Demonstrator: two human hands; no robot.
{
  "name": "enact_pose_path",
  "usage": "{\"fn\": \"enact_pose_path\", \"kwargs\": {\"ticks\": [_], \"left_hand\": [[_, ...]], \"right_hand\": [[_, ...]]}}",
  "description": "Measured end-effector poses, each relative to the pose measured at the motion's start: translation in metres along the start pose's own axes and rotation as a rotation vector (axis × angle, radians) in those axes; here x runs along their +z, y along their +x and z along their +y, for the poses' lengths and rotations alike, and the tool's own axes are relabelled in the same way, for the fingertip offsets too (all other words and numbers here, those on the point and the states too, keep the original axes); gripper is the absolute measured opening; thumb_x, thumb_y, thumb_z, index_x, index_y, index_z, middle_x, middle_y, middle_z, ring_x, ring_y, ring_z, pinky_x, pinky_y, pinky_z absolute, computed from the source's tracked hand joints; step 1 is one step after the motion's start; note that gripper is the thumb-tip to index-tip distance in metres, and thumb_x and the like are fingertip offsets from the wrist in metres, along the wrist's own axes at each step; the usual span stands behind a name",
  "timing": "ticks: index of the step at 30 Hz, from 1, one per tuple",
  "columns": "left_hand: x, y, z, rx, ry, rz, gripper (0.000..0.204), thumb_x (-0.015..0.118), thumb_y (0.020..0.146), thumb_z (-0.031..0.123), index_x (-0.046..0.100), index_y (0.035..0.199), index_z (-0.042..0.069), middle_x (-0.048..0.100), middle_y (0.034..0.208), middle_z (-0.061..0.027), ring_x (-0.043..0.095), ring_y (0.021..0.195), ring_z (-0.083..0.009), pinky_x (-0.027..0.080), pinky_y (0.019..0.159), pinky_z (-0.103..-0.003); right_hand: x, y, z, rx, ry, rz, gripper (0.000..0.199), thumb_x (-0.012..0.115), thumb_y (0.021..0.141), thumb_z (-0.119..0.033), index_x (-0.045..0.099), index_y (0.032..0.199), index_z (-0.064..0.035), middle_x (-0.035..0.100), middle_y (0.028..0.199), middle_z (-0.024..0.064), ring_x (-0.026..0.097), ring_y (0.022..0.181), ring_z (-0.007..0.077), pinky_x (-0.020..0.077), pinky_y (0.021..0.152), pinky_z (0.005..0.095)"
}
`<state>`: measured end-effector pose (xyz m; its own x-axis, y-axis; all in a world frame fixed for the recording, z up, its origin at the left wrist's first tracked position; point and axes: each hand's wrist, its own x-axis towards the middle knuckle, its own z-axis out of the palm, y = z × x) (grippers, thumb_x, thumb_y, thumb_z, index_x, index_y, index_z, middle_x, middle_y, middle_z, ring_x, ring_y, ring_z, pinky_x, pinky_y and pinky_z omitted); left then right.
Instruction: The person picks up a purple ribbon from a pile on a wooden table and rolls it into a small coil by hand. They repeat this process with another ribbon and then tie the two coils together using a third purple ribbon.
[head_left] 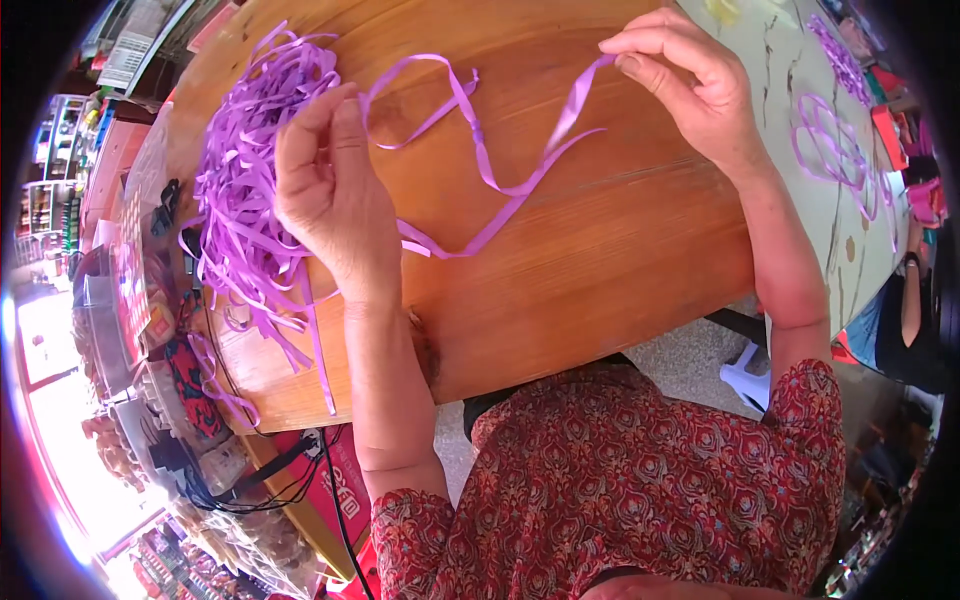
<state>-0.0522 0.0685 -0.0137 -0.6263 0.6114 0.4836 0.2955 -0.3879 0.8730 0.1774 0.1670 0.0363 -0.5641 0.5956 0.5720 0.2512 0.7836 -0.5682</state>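
Note:
A thin purple ribbon stretches in loose curves between my two hands above a wooden table. My right hand, at the far right of the wood, pinches the ribbon between thumb and forefinger. On the left, my left hand is closed, with the ribbon pinched at its thumb and fingertips. Beside and partly behind this hand lies a big tangled heap of purple ribbon. Several strands hang from the heap toward the table's near left edge. One loose ribbon tail curves out below the strand between my hands.
To the right, a pale veined tabletop carries more purple ribbon loops. Another person's arm shows at the right edge. Black cables dangle at the lower left, near a red box. A white stool stands below.

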Motion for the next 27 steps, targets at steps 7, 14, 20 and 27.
{"fn": "enact_pose_path", "kwargs": {"ticks": [7, 14, 20, 27], "left_hand": [[0.011, -0.002, -0.008, 0.206, 0.541, -0.231, 0.010, 0.063, 0.078, -0.002, 0.066, 0.086, 0.002, 0.057, 0.074, -0.0088, 0.057, 0.065, -0.0173, 0.046, 0.059, -0.027], [0.020, -0.002, -0.030, 0.606, 0.878, -0.490, 0.025, 0.064, 0.070, 0.003, 0.067, 0.094, 0.009, 0.059, 0.094, -0.0066, 0.053, 0.090, -0.0287, 0.043, 0.076, -0.039], [0.020, 0.006, -0.035, 0.644, 0.916, -0.554, 0.019, 0.066, 0.070, 0.007, 0.066, 0.089, 0.010, 0.059, 0.102, -0.0023, 0.051, 0.098, -0.0287, 0.038, 0.084, -0.042], [0.019, -0.016, 0.016, 0.226, 0.360, -0.626, 0.016, 0.062, 0.080, 0.002, 0.061, 0.096, 0.005, 0.062, 0.094, -0.0072, 0.058, 0.088, -0.0221, 0.043, 0.082, -0.035]], "right_hand": [[0.000, -0.002, 0.011, 0.020, 0.103, 0.110, 0.013, 0.063, 0.076, 0.007, 0.064, 0.087, 0.0005, 0.061, 0.086, 0.0095, 0.060, 0.081, 0.0201, 0.0467, 0.071, 0.0283], [0.017, -0.001, 0.070, -0.299, -0.392, 0.214, 0.012, 0.071, 0.072, -0.010, 0.066, 0.083, -0.0058, 0.061, 0.086, 0.0044, 0.058, 0.077, 0.0222, 0.0476, 0.067, 0.0330], [0.035, -0.014, 0.041, -0.247, -0.282, -0.019, 0.023, 0.069, 0.075, -0.011, 0.065, 0.098, -0.0077, 0.060, 0.104, 0.0023, 0.055, 0.095, 0.0211, 0.0406, 0.087, 0.0339], [0.043, -0.018, 0.004, -0.354, -0.178, -0.002, 0.042, 0.074, 0.068, -0.014, 0.063, 0.109, -0.0087, 0.061, 0.096, 0.0034, 0.056, 0.088, 0.0217, 0.0419, 0.082, 0.0352]]}}
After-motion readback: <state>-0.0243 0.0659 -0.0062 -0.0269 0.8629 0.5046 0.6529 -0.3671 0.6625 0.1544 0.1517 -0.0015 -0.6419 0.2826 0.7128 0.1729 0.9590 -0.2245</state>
